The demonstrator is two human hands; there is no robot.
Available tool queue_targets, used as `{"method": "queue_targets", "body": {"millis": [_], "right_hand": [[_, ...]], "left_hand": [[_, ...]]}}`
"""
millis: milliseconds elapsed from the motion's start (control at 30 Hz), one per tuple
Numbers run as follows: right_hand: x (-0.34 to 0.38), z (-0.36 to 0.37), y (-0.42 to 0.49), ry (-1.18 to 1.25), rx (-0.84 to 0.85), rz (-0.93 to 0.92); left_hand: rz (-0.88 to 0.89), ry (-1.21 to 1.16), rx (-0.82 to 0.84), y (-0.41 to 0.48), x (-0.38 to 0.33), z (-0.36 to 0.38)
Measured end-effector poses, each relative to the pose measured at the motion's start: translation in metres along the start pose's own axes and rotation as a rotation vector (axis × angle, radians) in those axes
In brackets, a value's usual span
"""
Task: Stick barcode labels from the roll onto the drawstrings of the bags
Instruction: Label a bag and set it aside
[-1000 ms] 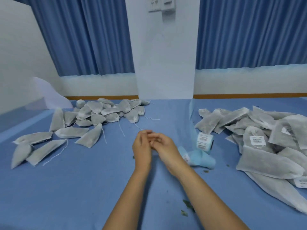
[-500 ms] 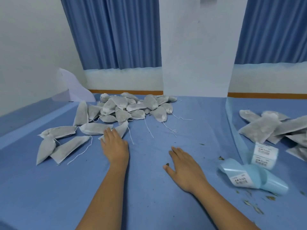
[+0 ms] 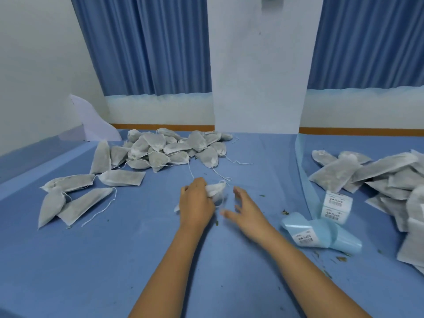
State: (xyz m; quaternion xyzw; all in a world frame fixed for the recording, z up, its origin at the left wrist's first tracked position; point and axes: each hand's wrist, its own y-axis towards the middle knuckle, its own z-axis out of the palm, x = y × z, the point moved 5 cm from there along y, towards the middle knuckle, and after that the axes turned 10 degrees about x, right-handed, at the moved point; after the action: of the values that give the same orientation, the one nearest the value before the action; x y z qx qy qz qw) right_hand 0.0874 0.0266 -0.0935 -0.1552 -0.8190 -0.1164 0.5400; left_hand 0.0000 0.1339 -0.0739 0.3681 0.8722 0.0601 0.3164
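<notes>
Grey-white bags [image 3: 160, 152], blue tablecloth [image 3: 114, 260], pale-blue label roll [image 3: 321, 232]

Quick update from my end: half a second back the left hand [image 3: 197, 203] is flat out at the far heap of grey-white mesh drawstring bags [image 3: 160, 150]. Now it's pulled in to mid-table, gripping one small white mesh bag [image 3: 214, 190]. The right hand [image 3: 246, 212] is up off the blue tablecloth [image 3: 114, 260] now, fingers spread, just beside that bag.
</notes>
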Motion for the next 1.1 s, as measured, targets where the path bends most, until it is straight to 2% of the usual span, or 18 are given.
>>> {"method": "queue_targets", "body": {"millis": [67, 233, 333, 467, 600, 667, 733, 800, 867, 1000, 1100], "right_hand": [[0.019, -0.027, -0.009, 0.213, -0.129, -0.056], [0.033, -0.099, -0.051, 0.154, -0.337, -0.083], [0.023, -0.129, -0.077, 0.176, -0.416, -0.083], [0.002, -0.144, -0.097, 0.233, -0.411, -0.093], [-0.018, -0.148, -0.107, 0.352, -0.472, -0.116], [-0.021, -0.143, -0.110, 0.279, -0.456, -0.180], [-0.017, -0.135, -0.108, 0.054, -0.403, -0.234], [-0.014, -0.126, -0.102, -0.228, -0.407, -0.228], [-0.012, -0.124, -0.100, -0.347, -0.473, -0.222], [-0.010, -0.130, -0.106, -0.350, -0.524, -0.305], [-0.010, -0.135, -0.112, -0.165, -0.485, -0.304]], "left_hand": [[0.126, -0.066, -0.048, -0.012, -0.040, 0.001], [0.292, -0.043, -0.145, -0.028, -0.119, 0.004], [0.341, -0.010, -0.130, -0.037, -0.154, 0.017], [0.451, -0.238, 0.001, -0.050, -0.185, 0.038], [0.380, -0.434, -0.014, -0.054, -0.179, 0.050], [0.322, -0.552, -0.083, -0.055, -0.170, 0.049], [0.253, -0.676, -0.110, -0.055, -0.164, 0.050], [0.191, -0.808, -0.066, -0.055, -0.163, 0.054], [0.180, -0.869, -0.031, -0.056, -0.165, 0.057], [0.210, -0.922, 0.024, -0.056, -0.166, 0.054], [0.312, -0.910, 0.155, -0.057, -0.167, 0.052]]}}
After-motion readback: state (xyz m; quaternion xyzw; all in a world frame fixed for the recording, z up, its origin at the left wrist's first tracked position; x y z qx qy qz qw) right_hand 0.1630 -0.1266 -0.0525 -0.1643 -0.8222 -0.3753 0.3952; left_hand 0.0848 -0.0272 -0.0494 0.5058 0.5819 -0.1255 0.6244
